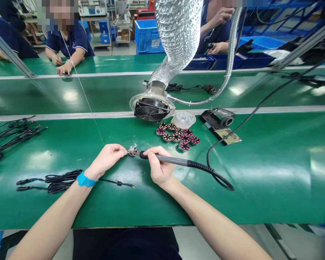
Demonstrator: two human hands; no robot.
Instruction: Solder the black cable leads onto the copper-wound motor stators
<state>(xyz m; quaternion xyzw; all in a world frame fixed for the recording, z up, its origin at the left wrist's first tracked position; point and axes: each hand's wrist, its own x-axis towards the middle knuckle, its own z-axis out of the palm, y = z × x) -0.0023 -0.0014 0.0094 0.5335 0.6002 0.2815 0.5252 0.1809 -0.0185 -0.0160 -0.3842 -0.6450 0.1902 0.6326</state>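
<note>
My right hand [160, 167] is closed around a grey soldering iron [176, 159], held nearly level with its tip pointing left. The tip meets a small round part [132, 151] on the green bench, and a wisp of smoke rises there. From the other side, my left hand [111, 156] pinches at the same part, thumb and forefinger together. A thin solder wire [88, 103] comes down from above to this hand. What lies right at the fingertips is too small to see clearly. Below my left wrist lies a bundled black cable [62, 180].
Several round parts with red and copper dots [176, 137] sit beside a tape roll [184, 119]. A fume extractor fan [151, 109] hangs over them. An iron stand [220, 124] is at right, more black cables [8, 139] at left. Co-workers sit across the bench.
</note>
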